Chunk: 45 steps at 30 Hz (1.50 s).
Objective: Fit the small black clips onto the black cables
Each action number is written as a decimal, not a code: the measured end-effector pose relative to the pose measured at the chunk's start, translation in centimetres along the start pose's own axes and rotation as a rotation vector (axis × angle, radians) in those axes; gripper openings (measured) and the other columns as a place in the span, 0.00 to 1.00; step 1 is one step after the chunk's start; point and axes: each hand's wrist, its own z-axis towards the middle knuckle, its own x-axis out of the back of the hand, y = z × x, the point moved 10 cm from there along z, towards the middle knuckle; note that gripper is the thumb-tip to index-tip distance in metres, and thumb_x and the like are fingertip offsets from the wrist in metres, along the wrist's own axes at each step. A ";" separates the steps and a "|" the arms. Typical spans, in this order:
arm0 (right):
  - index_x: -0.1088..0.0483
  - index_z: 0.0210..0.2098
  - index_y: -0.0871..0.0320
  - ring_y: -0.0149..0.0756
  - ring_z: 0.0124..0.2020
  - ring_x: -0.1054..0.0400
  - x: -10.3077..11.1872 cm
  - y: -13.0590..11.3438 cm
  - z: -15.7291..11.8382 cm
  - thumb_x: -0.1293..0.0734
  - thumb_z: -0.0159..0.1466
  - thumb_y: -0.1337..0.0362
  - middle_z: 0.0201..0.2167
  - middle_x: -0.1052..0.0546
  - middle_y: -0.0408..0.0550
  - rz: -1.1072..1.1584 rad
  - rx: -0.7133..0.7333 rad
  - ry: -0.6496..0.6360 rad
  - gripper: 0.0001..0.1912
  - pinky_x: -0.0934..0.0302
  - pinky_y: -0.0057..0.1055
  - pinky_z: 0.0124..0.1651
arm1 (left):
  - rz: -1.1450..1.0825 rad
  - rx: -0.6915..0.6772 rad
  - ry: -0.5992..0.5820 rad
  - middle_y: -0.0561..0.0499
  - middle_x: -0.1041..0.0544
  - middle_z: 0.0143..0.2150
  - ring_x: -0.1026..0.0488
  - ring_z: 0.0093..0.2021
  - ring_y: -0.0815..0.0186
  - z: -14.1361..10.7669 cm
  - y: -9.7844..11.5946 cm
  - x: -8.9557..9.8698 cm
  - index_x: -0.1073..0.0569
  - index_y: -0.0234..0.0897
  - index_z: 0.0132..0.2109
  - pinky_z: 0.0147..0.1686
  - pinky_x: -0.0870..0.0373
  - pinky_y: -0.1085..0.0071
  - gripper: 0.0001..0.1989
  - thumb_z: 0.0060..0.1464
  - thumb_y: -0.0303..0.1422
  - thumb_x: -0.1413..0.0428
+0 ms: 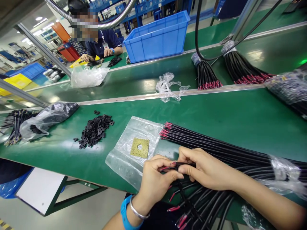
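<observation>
My left hand (157,177) is closed, pinching the red-wired end of a black cable (177,166). Finger and thumb of my right hand (207,169) grip the same cable just to the right; whether a small black part sits on it is hidden by my fingers. Behind my hands lies a bundle of black cables (203,142) with red tips pointing left. More loose black cables (211,199) hang below my hands at the table edge. A yellow sponge (135,149) with a central hole rests on a clear plastic bag (121,156), left of them.
Small black flat parts (96,130) are heaped at the left, near a bag of black pieces (51,118). Across the bench stand a blue bin (155,41) and a seated person (98,44). Cable bundles (207,73) and crumpled plastic (169,84) lie along the back rail.
</observation>
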 end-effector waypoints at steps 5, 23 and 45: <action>0.43 0.29 0.55 0.27 0.21 0.42 0.0 -0.1 0.2 0.39 0.65 0.63 0.21 0.36 0.36 -0.022 0.021 -0.020 0.09 0.51 0.25 0.25 | -0.192 0.091 -0.052 0.48 0.19 0.40 0.22 0.42 0.63 -0.8 -1.2 0.4 0.22 0.40 0.46 0.43 0.25 0.69 0.20 0.44 0.26 0.32; 0.36 0.39 0.57 0.33 0.32 0.33 0.8 -0.4 0.3 0.41 0.67 0.65 0.32 0.27 0.46 -0.310 0.112 0.203 0.04 0.40 0.31 0.36 | -0.053 0.090 -0.199 0.45 0.20 0.45 0.22 0.46 0.63 -3.5 -0.8 -0.1 0.32 0.40 0.50 0.49 0.26 0.66 0.16 0.55 0.21 0.45; 0.33 0.54 0.55 0.40 0.42 0.24 -0.1 -0.7 -0.5 0.38 0.68 0.61 0.46 0.21 0.50 -0.488 0.385 0.369 0.17 0.27 0.35 0.43 | 1.100 -0.142 0.460 0.44 0.20 0.37 0.25 0.38 0.56 4.3 3.0 22.9 0.19 0.37 0.42 0.43 0.29 0.61 0.12 0.57 0.33 0.46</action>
